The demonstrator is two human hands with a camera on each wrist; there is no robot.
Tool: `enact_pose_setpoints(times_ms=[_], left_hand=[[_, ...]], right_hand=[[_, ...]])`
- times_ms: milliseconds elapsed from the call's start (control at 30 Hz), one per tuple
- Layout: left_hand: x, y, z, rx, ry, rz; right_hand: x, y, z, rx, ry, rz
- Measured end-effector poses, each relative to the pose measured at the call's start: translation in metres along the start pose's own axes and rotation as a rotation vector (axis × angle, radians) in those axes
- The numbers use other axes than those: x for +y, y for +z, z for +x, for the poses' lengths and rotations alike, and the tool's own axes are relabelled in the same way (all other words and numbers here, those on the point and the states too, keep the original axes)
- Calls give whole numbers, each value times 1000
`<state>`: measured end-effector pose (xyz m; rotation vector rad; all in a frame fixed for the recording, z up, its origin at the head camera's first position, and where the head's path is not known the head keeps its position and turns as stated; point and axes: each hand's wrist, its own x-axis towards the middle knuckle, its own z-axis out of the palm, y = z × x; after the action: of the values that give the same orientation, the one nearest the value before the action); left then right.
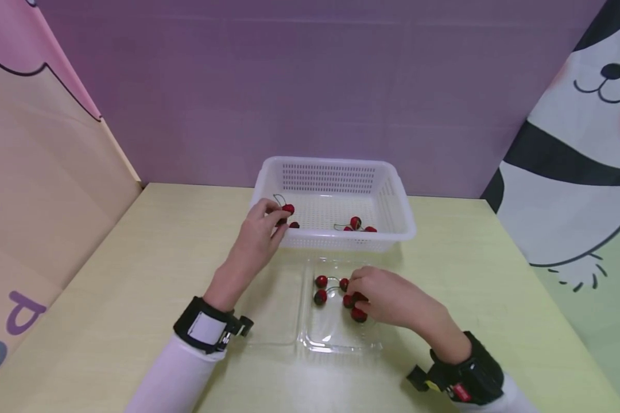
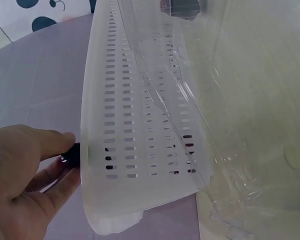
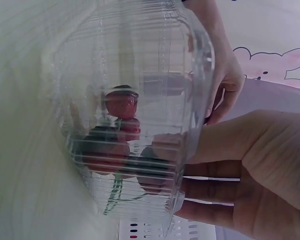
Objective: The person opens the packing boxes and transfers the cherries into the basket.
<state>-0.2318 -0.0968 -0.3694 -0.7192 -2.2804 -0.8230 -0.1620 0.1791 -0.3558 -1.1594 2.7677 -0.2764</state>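
Note:
At the front left rim of a white plastic basket (image 1: 407, 218), my left hand (image 1: 258, 234) pinches a dark red cherry (image 2: 71, 155) between thumb and fingertips. Another cherry (image 1: 288, 209) with a looped stem shows just beyond those fingertips. My right hand (image 1: 392, 293) reaches into a clear plastic box (image 1: 336, 346). Its thumb and fingers close around a dark cherry (image 3: 154, 172), seen blurred through the ribbed wall in the right wrist view. More cherries with green stems lie in the box, such as a pair of cherries (image 1: 320, 297) on its left side.
Several cherries (image 1: 356, 222) lie at the right front inside the basket. The box's clear lid (image 1: 271, 327) lies opened flat to the left on the pale wooden table (image 1: 134, 298). A purple backdrop (image 1: 310, 86) stands behind, with printed panels on both sides.

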Motion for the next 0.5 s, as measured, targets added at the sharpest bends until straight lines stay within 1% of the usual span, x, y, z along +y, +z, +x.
enact_pose_setpoints(times_ms=[100, 233, 500], left_hand=[[0, 0, 0, -16, -20, 4], [-1, 0, 0, -27, -30, 4], [-4, 3, -2, -46, -24, 15]], right_hand=[[0, -1, 0, 6, -6, 11], [-1, -2, -1, 18, -13, 16], [-1, -7, -3, 70, -35, 11]])
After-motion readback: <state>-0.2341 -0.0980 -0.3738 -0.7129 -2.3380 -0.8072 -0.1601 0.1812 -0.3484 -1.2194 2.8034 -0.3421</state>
